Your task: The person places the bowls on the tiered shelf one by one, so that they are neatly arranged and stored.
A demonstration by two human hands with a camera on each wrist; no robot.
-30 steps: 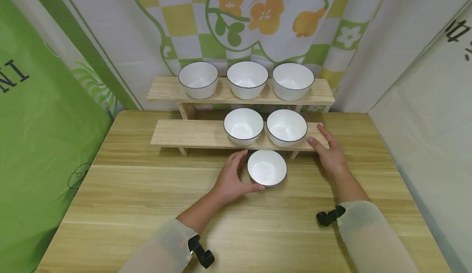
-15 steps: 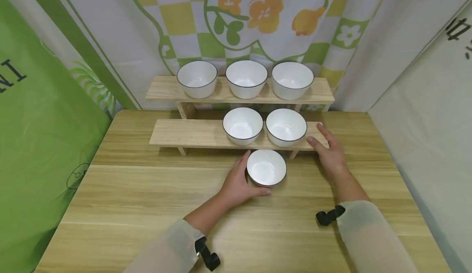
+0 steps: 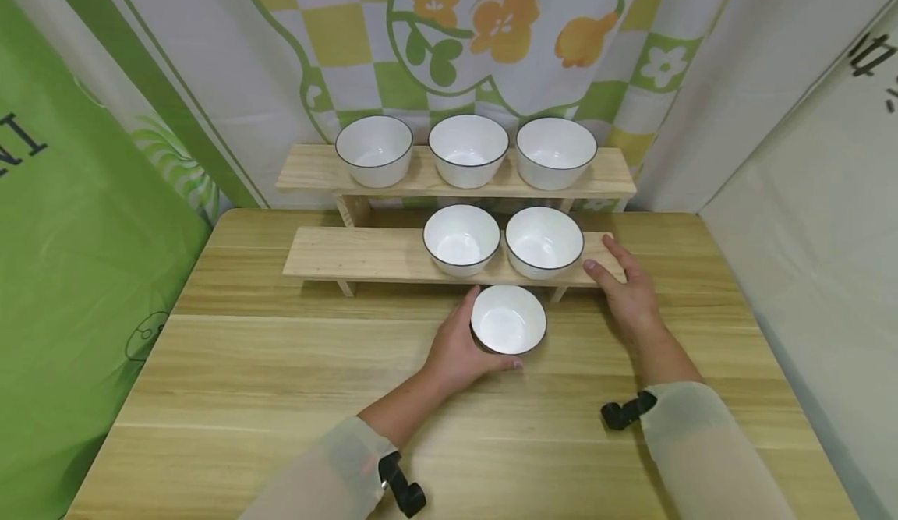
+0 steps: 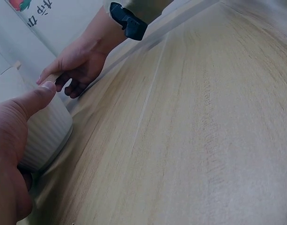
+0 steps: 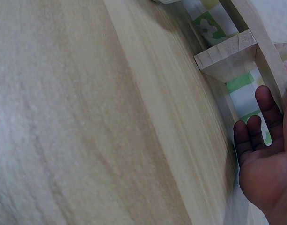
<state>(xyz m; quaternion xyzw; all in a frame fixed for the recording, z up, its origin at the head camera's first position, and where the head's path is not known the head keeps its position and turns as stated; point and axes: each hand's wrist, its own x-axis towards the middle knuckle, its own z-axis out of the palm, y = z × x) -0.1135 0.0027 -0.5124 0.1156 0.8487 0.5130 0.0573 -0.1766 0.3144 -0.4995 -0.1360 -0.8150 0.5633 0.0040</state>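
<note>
A white bowl (image 3: 508, 319) with a dark rim stands in front of the lower shelf. My left hand (image 3: 459, 352) holds it, fingers along its left side and thumb across its near side; in the left wrist view the thumb lies against the ribbed bowl wall (image 4: 52, 133). At the right end of the lower wooden shelf (image 3: 351, 255), my right hand (image 3: 634, 298) grips the board, thumb on top. Its other fingers (image 5: 269, 112) hang below the board in the right wrist view. Two more bowls, a middle one (image 3: 462, 241) and a right one (image 3: 544, 243), sit on this shelf.
Three matching bowls, left (image 3: 375, 152), middle (image 3: 468, 152) and right (image 3: 557, 153), stand on the upper shelf (image 3: 309, 168). Both boards rest on wooden supports on the table (image 3: 281, 395). A patterned cloth (image 3: 344, 33) hangs close behind.
My left hand has moved right and closed in around the front bowl, its thumb reaching farther along the near side. My right hand stays at the shelf end.
</note>
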